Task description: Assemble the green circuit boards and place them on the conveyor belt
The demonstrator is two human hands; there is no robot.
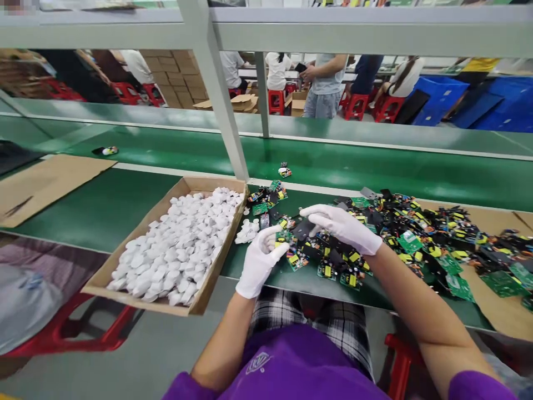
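Observation:
My left hand (259,262), in a white glove, is closed on a small green circuit board (283,238) with yellow parts. My right hand (343,226), also gloved, pinches a black flat piece (303,229) right beside that board; whether the two are joined I cannot tell. Under and around both hands lie several more circuit boards (333,264) with black plates and yellow components. A few loose white plastic pieces (248,230) rest just left of my left hand. Further left, a shallow cardboard box (92,284) is heaped with similar white pieces (175,244).
A large pile of circuit boards (416,239) spreads to the right, partly over cardboard (485,294). Behind the bench runs a green conveyor belt (187,147) carrying a board with a white piece (285,170). A metal post (227,105) rises behind the box. Co-workers (327,78) are beyond.

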